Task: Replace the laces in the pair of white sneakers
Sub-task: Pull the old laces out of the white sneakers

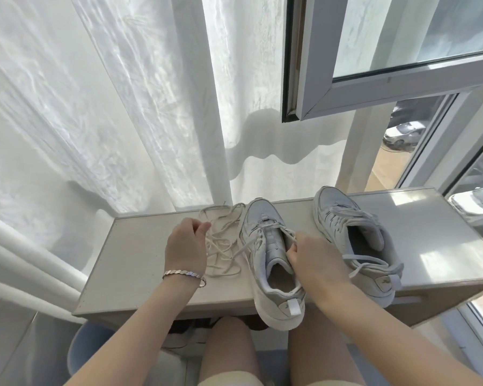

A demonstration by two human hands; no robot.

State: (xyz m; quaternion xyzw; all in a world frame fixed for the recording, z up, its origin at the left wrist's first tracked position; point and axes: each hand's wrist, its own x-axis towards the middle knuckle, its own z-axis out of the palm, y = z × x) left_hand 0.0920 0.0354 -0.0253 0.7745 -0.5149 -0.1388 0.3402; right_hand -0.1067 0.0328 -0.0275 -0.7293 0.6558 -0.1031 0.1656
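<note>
Two white sneakers stand on a pale table (140,254) in front of a curtained window, toes pointing away from the person. The nearer sneaker (273,277) sits in the middle with its heel hanging over the table's front edge. Its lace (272,224) is loosened, and one end trails off its left side. The other sneaker (354,240) stands to the right, apart from the first and laced up, with loose ends lying over its side. A tangle of cream loose laces (223,240) lies on the table just left of the nearer sneaker. The right hand (315,260) is at the top of that sneaker's tongue, its fingers (292,253) curled and pinching the lace beside the upper eyelets. The left hand (183,246), with a bracelet (183,275) round its wrist, is at the left edge of the loose laces with its fingers (202,228) curled close together; whether they hold a strand I cannot tell. A white curtain (95,107) hangs behind the table, an open window sash (332,87) juts in at the upper right, and a parked car (402,133) shows outside.
</note>
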